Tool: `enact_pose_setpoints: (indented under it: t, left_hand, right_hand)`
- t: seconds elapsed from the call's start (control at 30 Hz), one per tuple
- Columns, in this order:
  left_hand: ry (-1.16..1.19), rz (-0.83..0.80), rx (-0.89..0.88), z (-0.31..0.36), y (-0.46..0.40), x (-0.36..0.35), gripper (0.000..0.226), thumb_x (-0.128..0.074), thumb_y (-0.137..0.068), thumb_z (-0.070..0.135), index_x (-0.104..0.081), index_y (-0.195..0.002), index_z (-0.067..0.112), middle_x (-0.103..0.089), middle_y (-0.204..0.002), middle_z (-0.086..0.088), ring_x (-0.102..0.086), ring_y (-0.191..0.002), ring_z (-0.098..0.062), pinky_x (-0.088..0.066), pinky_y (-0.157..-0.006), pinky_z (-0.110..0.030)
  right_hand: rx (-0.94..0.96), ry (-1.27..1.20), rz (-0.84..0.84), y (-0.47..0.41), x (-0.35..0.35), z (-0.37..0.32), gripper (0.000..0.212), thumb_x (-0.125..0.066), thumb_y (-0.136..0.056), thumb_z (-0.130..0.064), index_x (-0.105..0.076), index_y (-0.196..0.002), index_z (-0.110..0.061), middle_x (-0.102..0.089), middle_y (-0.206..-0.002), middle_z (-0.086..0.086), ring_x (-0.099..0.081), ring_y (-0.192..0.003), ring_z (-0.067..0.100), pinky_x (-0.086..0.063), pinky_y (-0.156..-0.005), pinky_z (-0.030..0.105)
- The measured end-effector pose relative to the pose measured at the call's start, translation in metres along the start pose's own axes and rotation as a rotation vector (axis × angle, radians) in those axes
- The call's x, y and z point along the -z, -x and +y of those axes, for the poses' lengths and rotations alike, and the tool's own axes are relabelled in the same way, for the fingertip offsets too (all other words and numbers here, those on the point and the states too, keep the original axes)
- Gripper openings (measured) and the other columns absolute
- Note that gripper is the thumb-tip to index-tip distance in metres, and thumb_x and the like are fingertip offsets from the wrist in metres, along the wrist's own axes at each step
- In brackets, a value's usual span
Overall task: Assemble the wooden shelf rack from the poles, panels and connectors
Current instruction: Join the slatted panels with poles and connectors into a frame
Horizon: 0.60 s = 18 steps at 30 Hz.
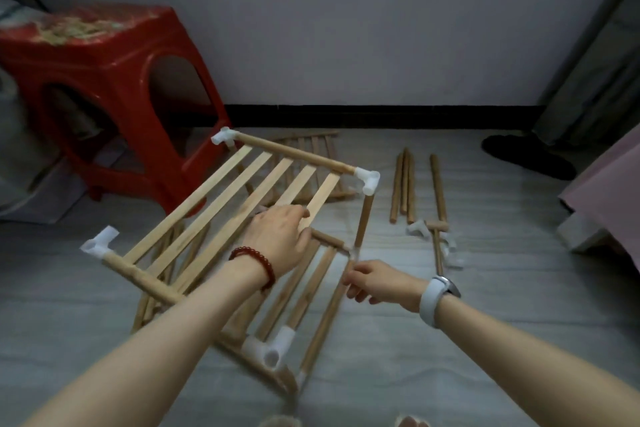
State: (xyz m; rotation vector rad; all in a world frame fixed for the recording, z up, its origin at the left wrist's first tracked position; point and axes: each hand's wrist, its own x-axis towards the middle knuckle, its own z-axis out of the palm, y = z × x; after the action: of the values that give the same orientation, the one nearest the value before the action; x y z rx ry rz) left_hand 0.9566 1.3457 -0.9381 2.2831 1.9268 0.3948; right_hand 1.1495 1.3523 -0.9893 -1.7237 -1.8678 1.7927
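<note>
A partly built wooden rack sits on the floor in front of me. Its upper slatted panel tilts up, with white connectors at its corners. A lower slatted panel lies beneath it, joined by an upright pole. My left hand lies over the upper panel's slats and grips the lower panel's end rail. My right hand pinches a long pole near its top end, beside the lower panel's corner. That pole's lower end sits in a white connector. Another connector is at the near corner.
A red plastic stool stands at the left by the wall. Several loose poles and white connectors lie on the floor to the right. Another slatted panel lies behind the rack. A dark slipper sits far right.
</note>
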Motion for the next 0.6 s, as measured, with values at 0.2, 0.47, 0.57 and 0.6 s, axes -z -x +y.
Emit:
enact_pose_setpoints:
  t: [0.2,0.47,0.57,0.6]
  left_hand:
    - [-0.051,-0.004,0.042,0.057,-0.105,-0.054,0.066,-0.031,-0.091,0.058,-0.013,-0.147,0.028,-0.015,-0.155,0.000,-0.007,-0.143,-0.022,-0.005,-0.114,-0.049]
    - [-0.120,0.280,-0.058,0.059,-0.168,-0.095,0.051,-0.026,-0.087,0.044,-0.066,-0.106,0.017,-0.064,-0.101,-0.007,-0.052,-0.111,-0.030,-0.009,-0.109,-0.062]
    - [-0.124,0.372,-0.080,0.056,-0.188,-0.103,0.042,-0.035,-0.086,0.038,-0.068,-0.094,0.013,-0.066,-0.087,-0.006,-0.059,-0.093,-0.031,-0.020,-0.105,-0.065]
    - [-0.128,0.390,-0.084,0.055,-0.193,-0.104,0.039,-0.037,-0.086,0.036,-0.068,-0.091,0.013,-0.066,-0.084,-0.006,-0.060,-0.090,-0.031,-0.023,-0.104,-0.065]
  right_hand:
    - [-0.109,-0.078,0.291,-0.043,0.085,0.059,0.024,-0.039,-0.097,-0.018,-0.059,-0.098,-0.006,-0.061,-0.086,0.005,-0.052,-0.070,0.015,-0.039,-0.058,0.022]
    - [-0.118,0.176,0.668,-0.126,0.158,0.124,0.028,-0.039,-0.096,-0.013,-0.061,-0.113,-0.006,-0.063,-0.113,0.018,-0.059,-0.100,0.036,-0.046,-0.081,0.034]
    - [-0.147,0.383,0.718,-0.167,0.182,0.134,0.030,-0.038,-0.097,-0.019,-0.060,-0.114,-0.010,-0.064,-0.114,0.014,-0.057,-0.106,0.033,-0.044,-0.090,0.038]
    - [-0.176,0.460,0.726,-0.181,0.187,0.137,0.031,-0.037,-0.097,-0.022,-0.059,-0.116,-0.011,-0.063,-0.117,0.013,-0.055,-0.110,0.032,-0.042,-0.094,0.039]
